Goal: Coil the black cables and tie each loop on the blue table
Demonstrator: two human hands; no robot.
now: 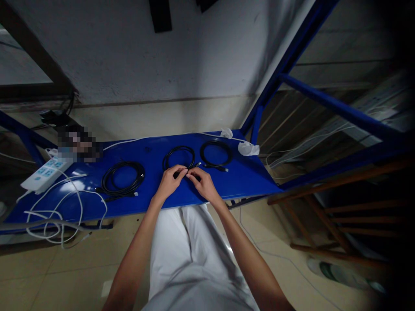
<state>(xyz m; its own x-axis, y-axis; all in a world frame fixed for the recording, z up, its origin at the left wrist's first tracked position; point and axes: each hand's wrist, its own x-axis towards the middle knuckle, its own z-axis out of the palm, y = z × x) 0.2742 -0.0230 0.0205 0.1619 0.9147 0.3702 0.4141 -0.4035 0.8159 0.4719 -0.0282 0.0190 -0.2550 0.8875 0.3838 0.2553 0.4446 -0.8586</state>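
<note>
Three coils of black cable lie on a blue table [155,198]. My left hand [172,179] is closed on the near side of the middle black cable coil [179,148], thumb and fingers pinched together. Beside it, almost touching, my right hand [200,180] pinches the same coil near a connector end. The right black cable coil [216,154] rests just beyond my right hand, its plug lying toward me. Farther off on the left is the left black cable coil [123,179], with connector ends showing at its right side.
A white power strip [45,172] and a tangle of white cable [53,222] occupy the table's left end. Crumpled white pieces [248,149] lie at the back right. Blue frame bars [340,108] rise on the right, near a wooden chair [324,224].
</note>
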